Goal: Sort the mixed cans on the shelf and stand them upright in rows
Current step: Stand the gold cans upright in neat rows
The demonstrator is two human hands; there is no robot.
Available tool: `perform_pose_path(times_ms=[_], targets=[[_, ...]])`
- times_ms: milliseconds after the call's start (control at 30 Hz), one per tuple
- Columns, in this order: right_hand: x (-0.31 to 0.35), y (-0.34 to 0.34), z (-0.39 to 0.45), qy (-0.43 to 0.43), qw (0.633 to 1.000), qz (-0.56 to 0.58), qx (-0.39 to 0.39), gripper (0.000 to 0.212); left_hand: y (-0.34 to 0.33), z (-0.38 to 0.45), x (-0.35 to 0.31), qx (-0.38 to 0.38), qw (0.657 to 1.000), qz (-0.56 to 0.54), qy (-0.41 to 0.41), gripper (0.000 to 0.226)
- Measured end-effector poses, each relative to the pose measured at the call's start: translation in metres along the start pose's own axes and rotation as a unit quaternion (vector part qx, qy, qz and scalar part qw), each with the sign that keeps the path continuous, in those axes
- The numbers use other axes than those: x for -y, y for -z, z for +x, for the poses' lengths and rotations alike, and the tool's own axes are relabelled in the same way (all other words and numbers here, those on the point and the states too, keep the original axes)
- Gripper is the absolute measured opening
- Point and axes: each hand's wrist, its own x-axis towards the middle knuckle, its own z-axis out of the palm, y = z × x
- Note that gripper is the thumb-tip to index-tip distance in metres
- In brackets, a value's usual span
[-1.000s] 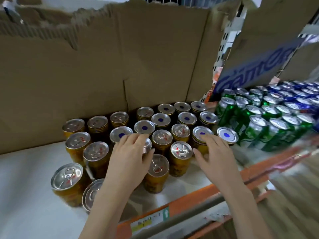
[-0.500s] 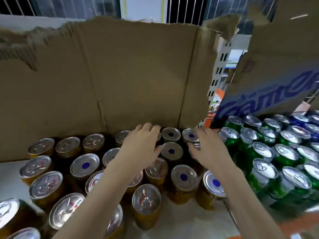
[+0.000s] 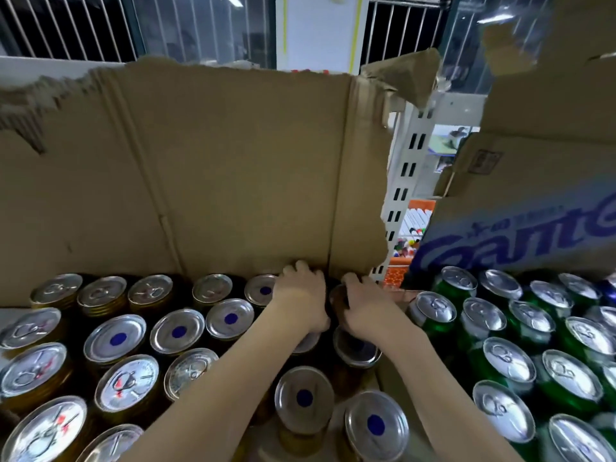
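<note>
Fingers (image 3: 300, 271) of both hands curl around what seems a dark gold can (image 3: 336, 303) at the torn brown cardboard wall (image 3: 233, 168). The left hand (image 3: 301, 295) and right hand (image 3: 365, 303) have reached further back than before.

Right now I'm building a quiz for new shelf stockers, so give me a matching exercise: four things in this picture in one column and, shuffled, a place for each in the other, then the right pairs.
Things:
1. green cans
2. gold cans
3. left hand
4. printed carton

Places:
A. at the back row, against the plain cardboard wall
B. standing on the left part of the shelf
C. behind the cans on the right
D. standing on the right part of the shelf

Pairs: 1-D, 2-B, 3-A, 4-C
</note>
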Motion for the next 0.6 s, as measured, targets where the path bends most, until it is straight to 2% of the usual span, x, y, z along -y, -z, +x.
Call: perform_pose_path(times_ms=[133,300,467,600], targets=[[-0.005,-0.001,-0.004,0.007,0.998,0.059,0.018,0.037,-0.002,0.005,-0.008,0.006,0.998,0.018,0.056,0.061],[-0.007,-0.001,-0.007,-0.009,0.996,0.086,0.026,0.057,-0.005,0.009,-0.007,-0.031,0.997,0.01,0.071,0.06],[-0.007,0.005,-0.013,-0.026,0.989,0.13,-0.059,0.053,-0.001,-0.005,-0.005,-0.071,0.995,-0.016,0.075,0.059],[0.001,0.027,-0.03,-0.007,0.978,0.135,-0.158,0.061,0.021,-0.026,0.003,-0.165,0.974,-0.138,0.068,0.061]])
